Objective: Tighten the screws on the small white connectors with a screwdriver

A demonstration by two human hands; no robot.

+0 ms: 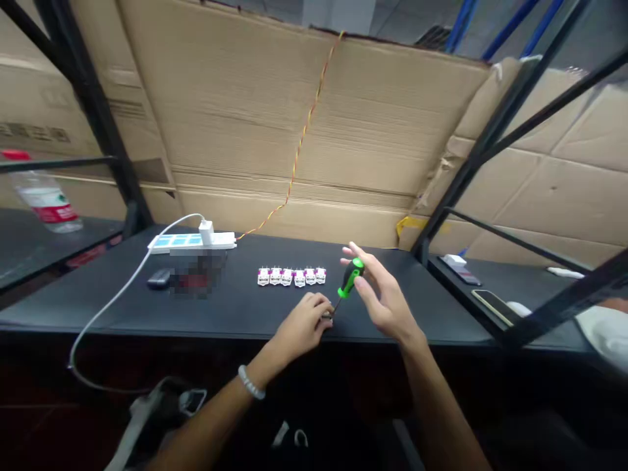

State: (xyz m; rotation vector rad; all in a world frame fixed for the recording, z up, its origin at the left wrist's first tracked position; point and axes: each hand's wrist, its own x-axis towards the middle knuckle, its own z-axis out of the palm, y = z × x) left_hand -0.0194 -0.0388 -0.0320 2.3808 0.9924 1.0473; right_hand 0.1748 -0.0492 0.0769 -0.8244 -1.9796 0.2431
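Near the front edge of the black table, my left hand (305, 322) pinches a small part (327, 316), mostly hidden by the fingers. A green and black screwdriver (350, 278) leans up to the right, its thin shaft pointing down to that part. My right hand (383, 292) is around the screwdriver's handle, thumb on one side and the other fingers raised and partly spread behind it. Beyond my left hand, several small white and purple modules (287, 277) stand side by side in a row on the table.
A white power strip (220, 241) with a plug and cable lies at the back left, near a dark mouse-like object (159, 279). Black frame posts (478, 147) flank the table (235, 307). Cardboard (294, 131) forms the back. A phone (495, 306) lies on the right; a bottle (49, 203) stands left.
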